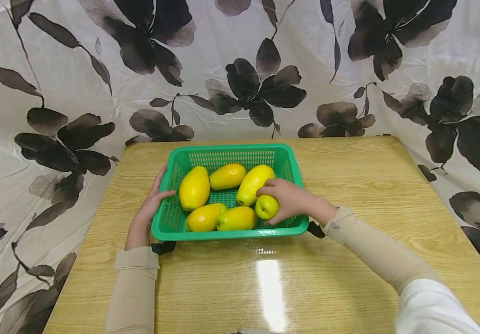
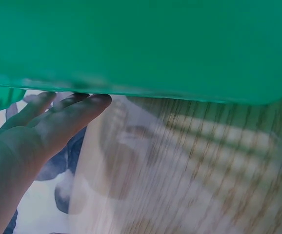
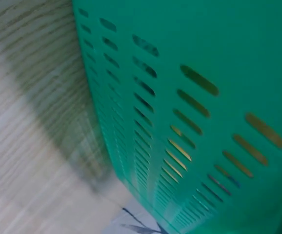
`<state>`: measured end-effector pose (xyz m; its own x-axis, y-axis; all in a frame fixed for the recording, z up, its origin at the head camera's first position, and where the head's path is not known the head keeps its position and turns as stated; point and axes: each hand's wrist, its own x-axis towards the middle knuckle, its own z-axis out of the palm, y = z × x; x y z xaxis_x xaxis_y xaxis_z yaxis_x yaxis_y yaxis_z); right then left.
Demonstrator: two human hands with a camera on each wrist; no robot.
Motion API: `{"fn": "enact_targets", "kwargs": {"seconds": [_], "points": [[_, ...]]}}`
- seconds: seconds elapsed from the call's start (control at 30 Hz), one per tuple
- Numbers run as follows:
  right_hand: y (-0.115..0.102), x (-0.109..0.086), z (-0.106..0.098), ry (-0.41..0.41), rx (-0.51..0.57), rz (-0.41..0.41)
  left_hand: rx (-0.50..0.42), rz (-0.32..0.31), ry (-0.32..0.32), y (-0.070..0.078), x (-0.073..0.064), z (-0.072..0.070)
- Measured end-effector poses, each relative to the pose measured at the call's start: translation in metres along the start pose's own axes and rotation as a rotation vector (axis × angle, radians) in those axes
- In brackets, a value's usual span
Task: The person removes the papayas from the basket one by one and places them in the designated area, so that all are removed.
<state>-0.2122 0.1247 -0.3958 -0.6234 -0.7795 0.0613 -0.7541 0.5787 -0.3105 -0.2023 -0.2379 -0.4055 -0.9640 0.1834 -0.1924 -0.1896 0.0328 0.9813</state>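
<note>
A green plastic basket (image 1: 228, 234) with slotted sides stands on the table and holds several oblong yellow mangoes (image 1: 195, 189). At its left end my left hand (image 1: 147, 214) grips the rim, thumb over the edge and fingers along the outside. The left wrist view shows those fingers (image 2: 68, 124) against the basket's underside edge. Inside the right part of the basket, my right hand (image 1: 289, 200) holds a greenish-yellow mango (image 1: 266, 207), its stem end facing the front. Another mango (image 1: 255, 184) lies right beside it. The right wrist view shows only the basket's slotted wall (image 3: 146, 107).
The basket rests toward the back of a light wooden table (image 1: 348, 176). Behind and beside the table hangs a white cloth (image 1: 206, 60) with dark flowers. Light glares off the table in front of the basket. Dark wrist straps (image 1: 163, 247) sit close to the basket.
</note>
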Motion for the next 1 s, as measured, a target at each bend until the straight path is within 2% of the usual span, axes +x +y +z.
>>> {"fn": "enact_targets", "kwargs": {"seconds": [0.53,0.73,1.0], "points": [[0.006,-0.017,-0.02,0.171,0.112,-0.048,0.001,0.0,0.01,0.001,-0.001,0.001],[0.011,-0.024,-0.027,0.25,0.167,-0.074,0.004,0.01,0.009,-0.008,0.005,-0.004],[0.02,-0.035,-0.035,0.333,0.254,-0.052,0.042,0.045,0.017,-0.022,0.015,-0.012]]}}
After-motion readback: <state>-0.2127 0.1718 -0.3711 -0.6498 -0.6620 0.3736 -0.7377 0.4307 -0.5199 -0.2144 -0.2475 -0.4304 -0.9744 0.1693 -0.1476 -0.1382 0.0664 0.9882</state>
